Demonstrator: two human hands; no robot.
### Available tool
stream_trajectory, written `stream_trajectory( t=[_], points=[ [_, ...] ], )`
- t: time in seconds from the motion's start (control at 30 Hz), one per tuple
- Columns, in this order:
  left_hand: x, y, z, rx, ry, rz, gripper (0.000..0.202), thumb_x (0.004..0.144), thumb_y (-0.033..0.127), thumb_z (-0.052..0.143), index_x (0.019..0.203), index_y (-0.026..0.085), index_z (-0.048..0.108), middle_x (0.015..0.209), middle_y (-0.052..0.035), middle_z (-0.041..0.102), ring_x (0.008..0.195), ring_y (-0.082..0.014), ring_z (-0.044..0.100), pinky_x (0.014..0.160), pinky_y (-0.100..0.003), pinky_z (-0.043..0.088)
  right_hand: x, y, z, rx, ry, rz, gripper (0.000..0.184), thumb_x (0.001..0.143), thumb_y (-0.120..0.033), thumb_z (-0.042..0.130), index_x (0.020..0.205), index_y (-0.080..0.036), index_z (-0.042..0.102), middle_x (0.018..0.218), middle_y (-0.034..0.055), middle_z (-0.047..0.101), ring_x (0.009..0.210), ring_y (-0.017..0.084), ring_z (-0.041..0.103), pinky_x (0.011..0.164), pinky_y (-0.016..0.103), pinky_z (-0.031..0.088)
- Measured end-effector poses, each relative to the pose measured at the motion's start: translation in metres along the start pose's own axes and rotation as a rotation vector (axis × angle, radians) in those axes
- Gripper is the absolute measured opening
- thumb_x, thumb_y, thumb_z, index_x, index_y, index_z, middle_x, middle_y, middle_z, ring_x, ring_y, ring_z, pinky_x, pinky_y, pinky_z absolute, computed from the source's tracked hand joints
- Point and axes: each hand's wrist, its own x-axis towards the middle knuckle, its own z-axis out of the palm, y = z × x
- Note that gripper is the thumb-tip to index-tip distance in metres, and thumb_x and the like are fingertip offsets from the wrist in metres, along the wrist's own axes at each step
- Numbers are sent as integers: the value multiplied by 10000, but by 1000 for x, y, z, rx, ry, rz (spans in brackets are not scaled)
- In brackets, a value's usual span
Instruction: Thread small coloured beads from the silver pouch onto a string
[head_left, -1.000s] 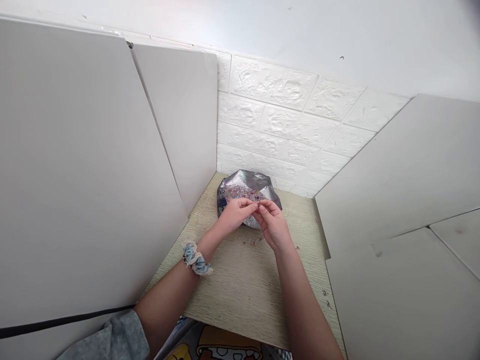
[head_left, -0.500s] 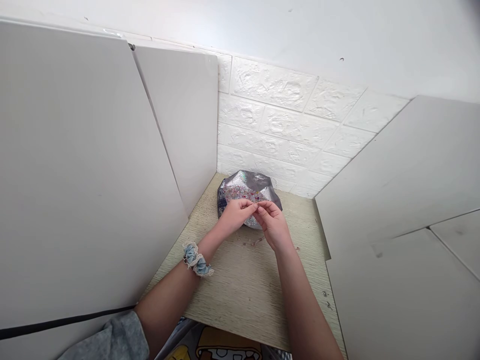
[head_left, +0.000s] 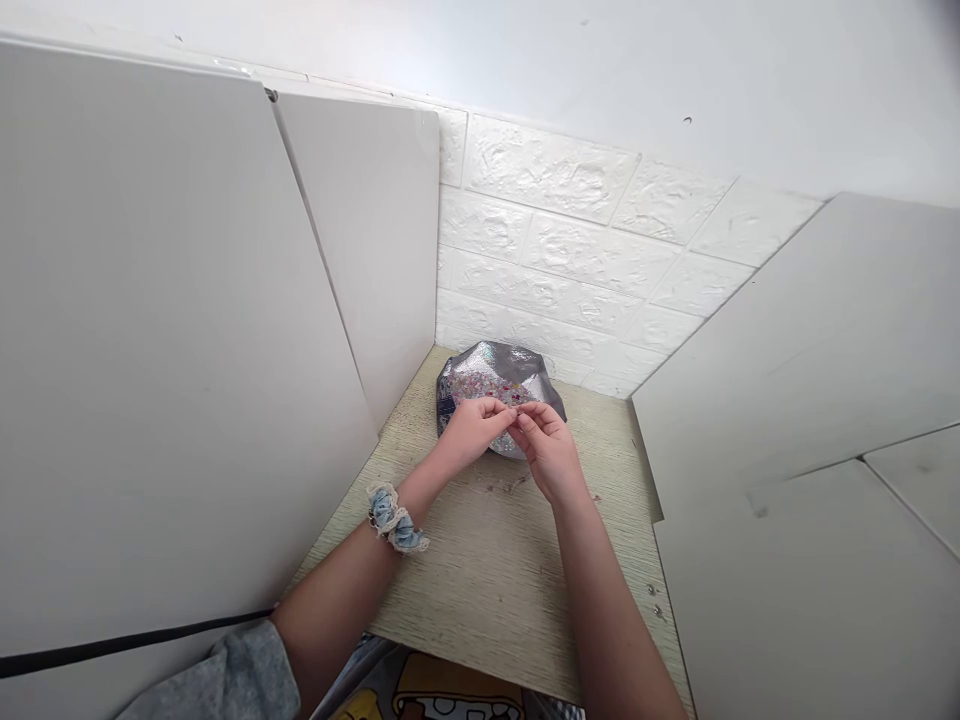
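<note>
A silvery, foil-lined bag (head_left: 491, 360) lies opened out at the back of the board, with many small coloured beads (head_left: 487, 386) in it. Just over the bag's near side, my left hand (head_left: 480, 422) and my right hand (head_left: 549, 445) meet fingertip to fingertip. Both hands are closed in a pinch. Whatever sits between the fingertips is too small to make out. A blue and cream scrunchie (head_left: 396, 518) circles my left wrist. Below the bag, a thin strand of tiny bits (head_left: 506, 485) rests on the board.
The pale wood-grain board (head_left: 480, 590) is hemmed in by white panels (head_left: 360, 250) at left and a grey-white panel (head_left: 795, 350) at right. A white brick-pattern wall (head_left: 570, 240) stands behind. Two small metal screws (head_left: 654, 600) lie near the right edge.
Hardly anything differs. The whole view has shifted slightly to the right, and both hands keep their fingertips together over the bag.
</note>
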Motion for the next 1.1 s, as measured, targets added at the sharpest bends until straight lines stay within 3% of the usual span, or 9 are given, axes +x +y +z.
stream_trajectory(
  t=[0.63, 1.1],
  points=[
    [1, -4, 0, 28, 9, 9, 255, 672, 367, 490, 607, 126, 543, 581, 13, 503, 556, -81, 430, 526, -207, 325, 2, 4, -3, -95, -16, -2, 178, 586, -266, 653, 704, -196, 540, 724, -28, 558, 745, 106, 543, 804, 297, 439],
    [1, -5, -1, 49, 21, 12, 237, 668, 350, 490, 586, 129, 518, 539, 28, 461, 509, -66, 386, 479, -194, 288, 1, 2, -2, -119, -13, 4, 169, 594, -265, 645, 708, -193, 543, 728, -31, 558, 750, 98, 546, 799, 291, 448]
  ],
)
